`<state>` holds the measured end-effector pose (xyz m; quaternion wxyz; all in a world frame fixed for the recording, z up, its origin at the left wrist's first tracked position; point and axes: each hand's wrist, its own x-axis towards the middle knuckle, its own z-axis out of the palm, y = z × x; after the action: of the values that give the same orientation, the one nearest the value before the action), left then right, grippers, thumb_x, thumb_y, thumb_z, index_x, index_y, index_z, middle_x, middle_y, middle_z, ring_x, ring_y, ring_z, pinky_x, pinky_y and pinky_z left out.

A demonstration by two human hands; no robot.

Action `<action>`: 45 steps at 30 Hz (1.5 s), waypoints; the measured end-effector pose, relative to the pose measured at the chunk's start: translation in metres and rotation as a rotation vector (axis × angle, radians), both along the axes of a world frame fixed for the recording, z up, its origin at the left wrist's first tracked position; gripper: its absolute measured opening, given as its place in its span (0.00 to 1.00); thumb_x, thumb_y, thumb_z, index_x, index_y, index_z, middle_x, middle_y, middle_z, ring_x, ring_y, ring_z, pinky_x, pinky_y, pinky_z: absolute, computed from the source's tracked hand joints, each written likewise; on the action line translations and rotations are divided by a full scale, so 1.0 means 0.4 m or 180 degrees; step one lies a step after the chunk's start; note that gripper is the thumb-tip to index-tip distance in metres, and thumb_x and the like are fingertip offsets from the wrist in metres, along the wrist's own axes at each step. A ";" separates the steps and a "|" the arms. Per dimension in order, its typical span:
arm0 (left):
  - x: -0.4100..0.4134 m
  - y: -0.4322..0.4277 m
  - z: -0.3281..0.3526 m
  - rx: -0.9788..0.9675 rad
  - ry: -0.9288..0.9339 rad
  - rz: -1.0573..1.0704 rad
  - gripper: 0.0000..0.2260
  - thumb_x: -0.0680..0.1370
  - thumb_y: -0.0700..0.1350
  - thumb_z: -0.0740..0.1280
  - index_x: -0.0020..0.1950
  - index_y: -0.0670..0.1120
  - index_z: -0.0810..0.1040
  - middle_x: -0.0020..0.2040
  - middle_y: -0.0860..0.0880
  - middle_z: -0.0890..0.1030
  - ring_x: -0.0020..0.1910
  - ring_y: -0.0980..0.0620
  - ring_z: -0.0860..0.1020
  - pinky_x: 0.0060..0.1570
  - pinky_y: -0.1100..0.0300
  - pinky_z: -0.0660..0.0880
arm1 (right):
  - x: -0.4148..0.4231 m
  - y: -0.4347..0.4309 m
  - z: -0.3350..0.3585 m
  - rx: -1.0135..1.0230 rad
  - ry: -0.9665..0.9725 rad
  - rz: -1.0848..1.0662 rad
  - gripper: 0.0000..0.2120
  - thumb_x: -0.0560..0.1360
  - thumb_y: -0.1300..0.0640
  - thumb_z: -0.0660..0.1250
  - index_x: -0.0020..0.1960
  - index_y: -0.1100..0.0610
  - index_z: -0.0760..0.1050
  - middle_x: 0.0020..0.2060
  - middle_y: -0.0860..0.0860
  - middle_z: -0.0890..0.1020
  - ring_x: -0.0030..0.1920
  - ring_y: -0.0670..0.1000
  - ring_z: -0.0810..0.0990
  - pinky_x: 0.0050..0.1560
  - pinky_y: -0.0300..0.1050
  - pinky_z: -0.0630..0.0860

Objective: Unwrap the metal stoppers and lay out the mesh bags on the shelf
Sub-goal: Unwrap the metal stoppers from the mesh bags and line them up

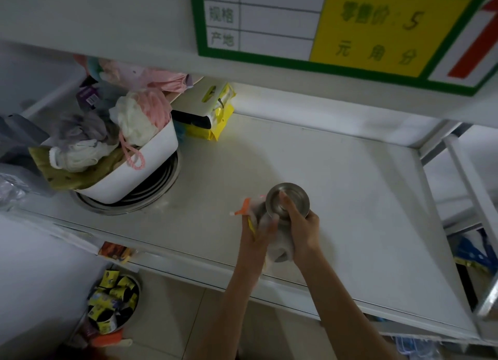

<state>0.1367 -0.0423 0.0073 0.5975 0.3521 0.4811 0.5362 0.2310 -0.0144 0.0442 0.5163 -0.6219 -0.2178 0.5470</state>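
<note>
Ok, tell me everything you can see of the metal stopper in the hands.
The metal stopper looks like dull steel, with a round dished top and raised rim facing the camera. Its lower part sits inside a whitish mesh bag with an orange tag. The right hand grips it, one finger over the top; the left hand holds the bag. It hovers above the white shelf.

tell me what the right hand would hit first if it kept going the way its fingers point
The right hand points up and left, its fingers already on the metal stopper. Beyond that, only bare shelf shows, though depth is hard to judge.
</note>
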 end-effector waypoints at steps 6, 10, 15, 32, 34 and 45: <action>0.006 -0.012 -0.016 -0.0120 -0.0151 0.0006 0.23 0.72 0.33 0.75 0.64 0.40 0.72 0.53 0.38 0.83 0.52 0.39 0.83 0.49 0.54 0.81 | 0.015 0.004 -0.010 -0.0127 0.0394 0.0032 0.18 0.72 0.48 0.72 0.51 0.63 0.82 0.44 0.59 0.86 0.45 0.55 0.85 0.40 0.45 0.80; 0.011 -0.016 -0.019 -0.0224 -0.0178 0.0313 0.23 0.71 0.34 0.77 0.63 0.44 0.74 0.53 0.41 0.84 0.52 0.42 0.84 0.49 0.51 0.82 | 0.029 0.013 -0.032 -0.0229 0.0603 -0.0049 0.17 0.75 0.47 0.68 0.51 0.60 0.82 0.40 0.55 0.86 0.40 0.52 0.85 0.39 0.43 0.80; 0.011 -0.018 -0.021 -0.0415 -0.0297 0.0660 0.30 0.65 0.40 0.81 0.64 0.49 0.75 0.55 0.47 0.84 0.52 0.47 0.84 0.48 0.50 0.82 | 0.083 0.097 -0.076 -0.0280 0.0445 -0.0412 0.15 0.78 0.47 0.62 0.52 0.56 0.80 0.43 0.53 0.83 0.41 0.51 0.80 0.44 0.46 0.78; -0.019 -0.037 0.032 -0.0353 -0.0419 0.0434 0.35 0.57 0.45 0.80 0.63 0.47 0.76 0.50 0.49 0.86 0.47 0.50 0.85 0.48 0.38 0.81 | 0.256 0.329 -0.180 -0.0794 -0.4216 0.1016 0.21 0.81 0.43 0.52 0.60 0.58 0.71 0.67 0.60 0.62 0.60 0.63 0.70 0.49 0.54 0.70; -0.018 -0.037 0.035 -0.0371 -0.0442 0.0441 0.35 0.57 0.45 0.80 0.63 0.47 0.76 0.51 0.48 0.85 0.48 0.49 0.84 0.49 0.36 0.80 | 0.258 0.333 -0.193 -0.0870 -0.4331 0.1025 0.27 0.80 0.41 0.51 0.65 0.61 0.69 0.68 0.59 0.62 0.60 0.62 0.70 0.50 0.54 0.71; 0.023 -0.014 0.023 -0.0509 -0.0546 0.0742 0.20 0.68 0.41 0.77 0.59 0.49 0.80 0.55 0.43 0.85 0.55 0.39 0.82 0.54 0.37 0.79 | 0.245 0.090 -0.110 0.0381 -0.1783 -0.0207 0.13 0.79 0.47 0.56 0.40 0.52 0.67 0.41 0.48 0.70 0.42 0.59 0.75 0.50 0.59 0.75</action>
<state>0.1459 -0.0478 0.0166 0.5962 0.1981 0.5071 0.5900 0.3290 0.0217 0.0003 0.4891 -0.7238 -0.3638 0.3232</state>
